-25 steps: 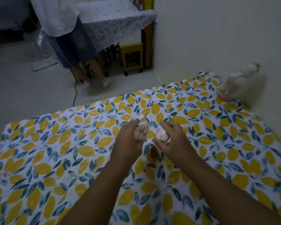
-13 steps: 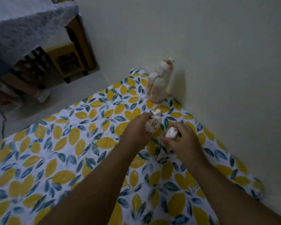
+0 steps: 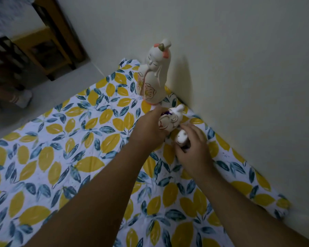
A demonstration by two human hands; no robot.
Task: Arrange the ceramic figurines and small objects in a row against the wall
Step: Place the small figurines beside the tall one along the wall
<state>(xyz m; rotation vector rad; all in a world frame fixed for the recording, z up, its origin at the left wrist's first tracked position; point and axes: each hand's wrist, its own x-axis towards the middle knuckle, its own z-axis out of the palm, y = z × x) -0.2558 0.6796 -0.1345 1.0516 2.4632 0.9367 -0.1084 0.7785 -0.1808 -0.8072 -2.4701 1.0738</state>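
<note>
A tall white ceramic lady figurine (image 3: 153, 75) with painted flowers stands upright against the cream wall (image 3: 239, 68) at the far corner of the leaf-patterned cloth (image 3: 61, 139). Just in front of it, my left hand (image 3: 148, 127) grips a cream rabbit-like figurine (image 3: 171, 120) with a purple mark, held close to the wall. To its right, my right hand (image 3: 193, 150) pinches a small white figurine (image 3: 181, 137), low over the cloth. Whether either small piece touches the cloth is hidden by my fingers.
A wooden table leg (image 3: 61, 29) and a yellow stool (image 3: 41, 50) stand on the grey floor at the upper left. A person's foot in a white sock (image 3: 21, 98) is at the left edge. The yellow-and-blue cloth stretches left and toward me.
The view swung right toward the wall. Both hands carried their small figurines from mid-cloth to just beside the tall figurine at the wall.
</note>
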